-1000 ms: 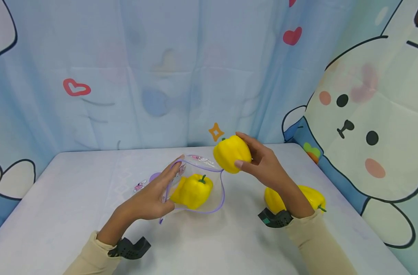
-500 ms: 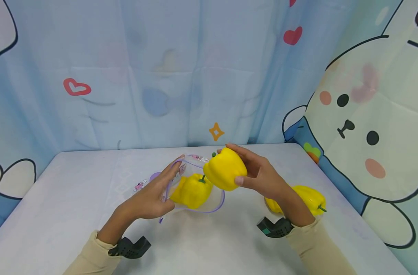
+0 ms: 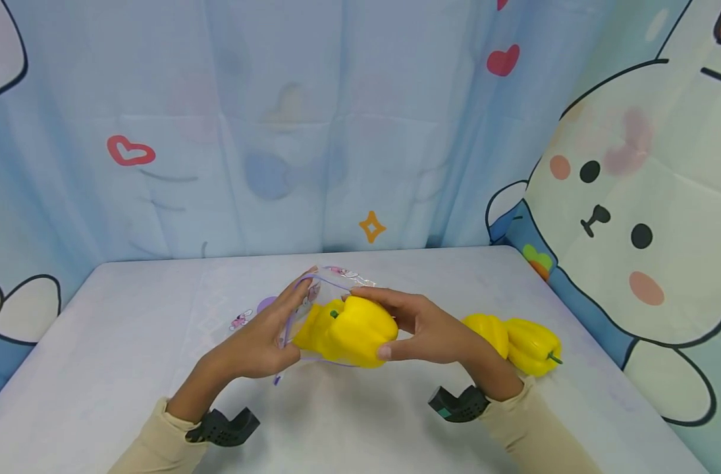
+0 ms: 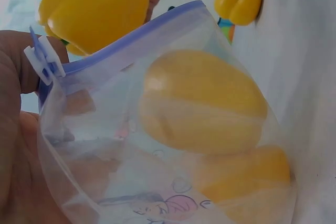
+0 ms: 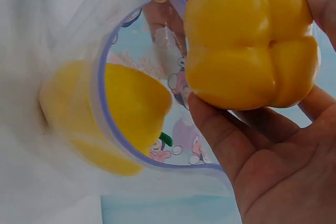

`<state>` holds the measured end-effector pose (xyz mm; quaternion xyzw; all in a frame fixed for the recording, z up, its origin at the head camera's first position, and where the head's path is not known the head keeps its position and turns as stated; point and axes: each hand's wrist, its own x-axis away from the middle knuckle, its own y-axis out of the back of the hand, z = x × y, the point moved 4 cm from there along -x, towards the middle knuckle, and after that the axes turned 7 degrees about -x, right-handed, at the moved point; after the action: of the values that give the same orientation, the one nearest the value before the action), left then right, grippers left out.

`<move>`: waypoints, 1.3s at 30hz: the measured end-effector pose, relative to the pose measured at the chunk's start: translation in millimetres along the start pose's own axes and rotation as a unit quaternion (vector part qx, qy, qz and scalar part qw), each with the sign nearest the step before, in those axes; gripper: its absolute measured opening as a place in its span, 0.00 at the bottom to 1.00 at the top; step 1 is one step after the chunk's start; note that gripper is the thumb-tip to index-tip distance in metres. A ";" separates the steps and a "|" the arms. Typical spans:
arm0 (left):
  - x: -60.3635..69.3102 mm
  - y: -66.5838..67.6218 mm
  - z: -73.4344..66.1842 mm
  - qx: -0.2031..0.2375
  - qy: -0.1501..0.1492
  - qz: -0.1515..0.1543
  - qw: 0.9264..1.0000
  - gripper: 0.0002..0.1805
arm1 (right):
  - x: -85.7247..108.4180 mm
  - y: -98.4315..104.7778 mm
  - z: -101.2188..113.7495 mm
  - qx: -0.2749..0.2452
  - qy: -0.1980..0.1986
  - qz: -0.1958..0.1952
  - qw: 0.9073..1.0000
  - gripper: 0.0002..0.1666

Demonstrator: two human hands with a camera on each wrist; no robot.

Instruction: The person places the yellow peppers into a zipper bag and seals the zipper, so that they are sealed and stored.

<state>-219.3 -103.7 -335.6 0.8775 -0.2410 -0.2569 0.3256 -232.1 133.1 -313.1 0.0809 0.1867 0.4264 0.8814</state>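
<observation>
In the head view my right hand (image 3: 425, 329) grips a yellow bell pepper (image 3: 366, 332) by its base, thumb on the near side. That pepper (image 5: 252, 43) is at the mouth of a clear zip bag (image 4: 121, 124) with a purple rim. My left hand (image 3: 259, 336) holds the bag's left edge, keeping the mouth apart; the left wrist view shows a white slider (image 4: 44, 61) beside its fingers. Two more yellow peppers lie inside the bag, one upper pepper (image 4: 205, 100) and one lower pepper (image 4: 252, 184). The held pepper partly hides them in the head view.
Two yellow peppers lie together on the white table (image 3: 159, 316) by my right forearm, one rear pepper (image 3: 487, 329) and one front pepper (image 3: 533, 345). A blue patterned curtain (image 3: 277, 131) hangs behind the table. Dark camera mounts sit on both wrists.
My right hand has brought its pepper left and down, from above the bag's right rim to in front of the mouth. The left hand and bag have stayed nearly still.
</observation>
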 end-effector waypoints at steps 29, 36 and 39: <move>2.3 5.3 -7.6 -0.024 -0.031 0.000 0.999 0.54 | -21.2 -16.1 -27.5 0.106 -0.017 -0.030 0.994 0.47; 2.1 5.4 -10.0 -0.037 -0.027 0.005 0.999 0.55 | -25.7 -16.8 -35.5 0.184 -0.022 -0.042 0.982 0.45; 1.3 5.1 -10.3 -0.038 -0.028 0.007 0.999 0.55 | -26.4 -16.6 -38.3 0.193 -0.032 -0.048 0.979 0.45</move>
<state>-213.4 -103.4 -325.7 0.8552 -0.2458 -0.2883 0.3537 -250.3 101.4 -346.4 0.2544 0.2408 0.3365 0.8741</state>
